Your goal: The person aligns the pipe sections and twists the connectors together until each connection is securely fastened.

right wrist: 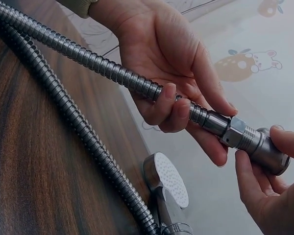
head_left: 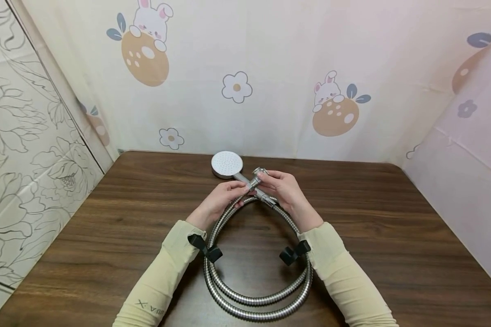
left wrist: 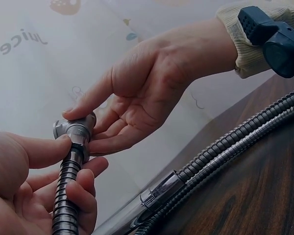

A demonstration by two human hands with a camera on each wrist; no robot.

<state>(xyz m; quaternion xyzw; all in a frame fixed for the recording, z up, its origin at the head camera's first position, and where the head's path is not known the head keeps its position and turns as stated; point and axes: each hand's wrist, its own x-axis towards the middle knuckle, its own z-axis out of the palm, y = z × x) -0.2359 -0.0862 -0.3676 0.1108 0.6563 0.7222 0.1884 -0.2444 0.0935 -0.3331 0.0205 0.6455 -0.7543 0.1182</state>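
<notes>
A dark wood-grain desk (head_left: 372,218) spans the lower frame — behind it, pale cloth (head_left: 278,50) printed with rabbits (head_left: 150,22), orange fruit (head_left: 145,63) and flowers (head_left: 237,87) — and at far left, a white panel (head_left: 24,186) bears line-drawn blossoms (head_left: 14,113).

The hose (head_left: 266,315) is shining like polished metal, ridged all along. The fitting (right wrist: 265,153) is gleaming, smooth and chrome-like. The shower head (head_left: 227,164) is showing a plastic-looking face. The tabletop (head_left: 397,254) is showing wood grain with soft gloss; the sleeves (head_left: 348,277) are looking like matt cloth.
</notes>
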